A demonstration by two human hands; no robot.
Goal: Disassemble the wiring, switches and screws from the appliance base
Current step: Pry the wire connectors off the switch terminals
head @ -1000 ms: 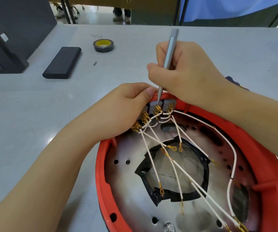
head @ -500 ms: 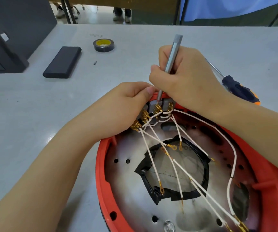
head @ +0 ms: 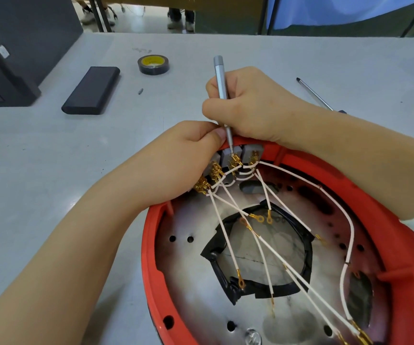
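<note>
Right hand grips the slim screwdriver upright onto a switch terminal — left hand pinches the switch block, bracing it.

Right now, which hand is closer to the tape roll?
Right. The right hand, gripping the silver screwdriver, sits just right of and nearer the camera than the tape roll. The left hand is lower, on the red base rim.

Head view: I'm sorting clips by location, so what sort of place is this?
Probably a workshop or repair bench. A grey worktable holds a roll of electrical tape and a spare screwdriver; other people's feet show beyond the table's far edge.
</note>
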